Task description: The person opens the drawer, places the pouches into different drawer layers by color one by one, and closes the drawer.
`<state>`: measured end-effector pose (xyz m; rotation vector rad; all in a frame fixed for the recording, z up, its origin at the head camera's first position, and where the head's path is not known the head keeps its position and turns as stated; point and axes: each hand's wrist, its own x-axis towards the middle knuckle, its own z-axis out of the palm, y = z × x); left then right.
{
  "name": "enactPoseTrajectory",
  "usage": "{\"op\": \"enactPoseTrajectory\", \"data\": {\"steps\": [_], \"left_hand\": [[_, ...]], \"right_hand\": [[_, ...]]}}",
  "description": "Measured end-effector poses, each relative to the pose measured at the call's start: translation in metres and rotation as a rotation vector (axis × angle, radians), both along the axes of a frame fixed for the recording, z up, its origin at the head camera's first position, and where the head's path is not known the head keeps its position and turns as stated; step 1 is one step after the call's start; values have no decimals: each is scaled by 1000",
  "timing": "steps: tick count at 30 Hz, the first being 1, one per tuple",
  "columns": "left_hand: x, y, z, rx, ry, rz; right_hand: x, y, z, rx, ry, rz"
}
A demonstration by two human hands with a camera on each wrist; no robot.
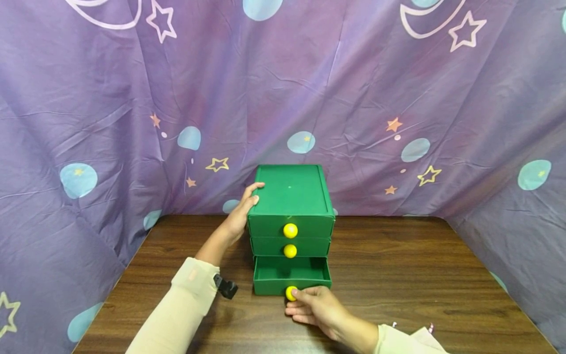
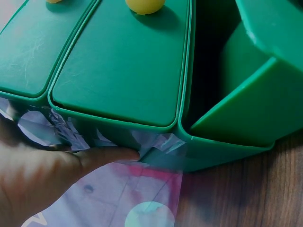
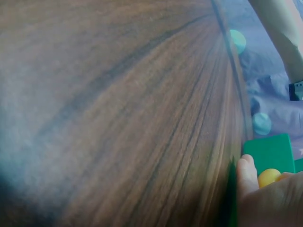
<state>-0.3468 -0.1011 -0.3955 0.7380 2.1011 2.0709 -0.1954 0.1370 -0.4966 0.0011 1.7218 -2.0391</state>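
A green three-drawer box (image 1: pixel 289 191) stands on the table, each drawer front bearing a round yellow knob. Its bottom drawer (image 1: pixel 292 284) is pulled out and shows a bare inside in the head view; the upper two are closed. My right hand (image 1: pixel 320 309) pinches the yellow knob (image 1: pixel 291 293) of that bottom drawer between thumb and fingers. Against the box's left side rests my left hand (image 1: pixel 240 211), fingertips over the top edge. In the left wrist view its thumb (image 2: pixel 111 155) lies straight along the side wall, beside strips of clear tape (image 2: pixel 156 142).
The brown wooden table (image 1: pixel 398 275) reaches back to a purple curtain (image 1: pixel 283 98) with stars and moons, which also hangs at both sides. A small black device (image 1: pixel 226 286) is strapped at the left wrist.
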Motion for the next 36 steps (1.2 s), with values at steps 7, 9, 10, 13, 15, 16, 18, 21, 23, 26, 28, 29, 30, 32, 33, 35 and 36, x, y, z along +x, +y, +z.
{"op": "enactPoseTrajectory", "data": {"steps": [7, 9, 10, 13, 15, 16, 18, 21, 23, 26, 28, 29, 30, 32, 33, 35, 36], "left_hand": [[0, 0, 0, 3, -9, -3], [1, 0, 1, 1, -7, 3], [1, 0, 1, -1, -5, 6], [1, 1, 2, 6, -4, 5], [2, 1, 2, 14, -7, -1], [2, 1, 2, 18, -8, -5], [1, 0, 2, 24, -10, -13], [1, 0, 2, 14, -1, -9], [1, 1, 2, 11, 3, -6], [1, 0, 2, 11, 4, -5], [1, 0, 2, 11, 3, -5], [1, 0, 2, 11, 2, -4], [1, 0, 2, 11, 1, -3], [1, 0, 2, 10, -1, -2], [2, 0, 2, 9, -1, -1], [2, 0, 2, 11, -5, -2], [2, 0, 1, 13, -7, -3]], "right_hand": [[7, 1, 0, -2, 2, 5], [8, 1, 0, -7, 4, 6], [9, 1, 0, -9, 3, 5], [10, 1, 0, -14, 2, 2], [11, 0, 0, -14, 2, -2], [12, 0, 0, -13, 2, -5], [13, 0, 0, -11, 1, -4], [15, -1, -1, -5, -7, 1], [16, -1, -1, 1, -12, 4], [19, -2, -2, 4, -16, 4], [21, -3, -2, 5, -17, 2], [22, -3, -3, 4, -19, 2], [23, -3, -3, 2, -20, 4], [25, -3, -3, -2, -24, 9], [26, -2, -3, -5, -26, 11], [28, -3, -4, -12, -29, 15], [29, -3, -4, -16, -30, 16]]}}
